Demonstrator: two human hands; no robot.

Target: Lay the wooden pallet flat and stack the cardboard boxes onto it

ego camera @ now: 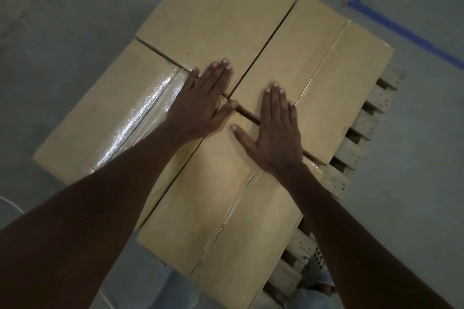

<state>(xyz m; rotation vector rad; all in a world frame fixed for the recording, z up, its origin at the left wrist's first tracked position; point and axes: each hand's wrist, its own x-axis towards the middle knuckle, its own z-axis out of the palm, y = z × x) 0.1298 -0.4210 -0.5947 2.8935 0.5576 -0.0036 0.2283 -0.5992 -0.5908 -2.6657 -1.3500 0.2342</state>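
**Both palms flat on the stacked boxes**

Four tan cardboard boxes (221, 7) lie flat in a pinwheel on the wooden pallet (361, 133), which rests flat on the grey floor (62, 20); its pale slats show only along the right edge. The box tops are plain, with clear tape along their seams, and one strip on the left box glares in the light. The left hand (200, 100) lies with fingers straight across the centre where the boxes meet, holding nothing. The right hand (273, 130) rests likewise, fingers spread, bridging two boxes. A blue line (401, 30) marks the floor beyond.
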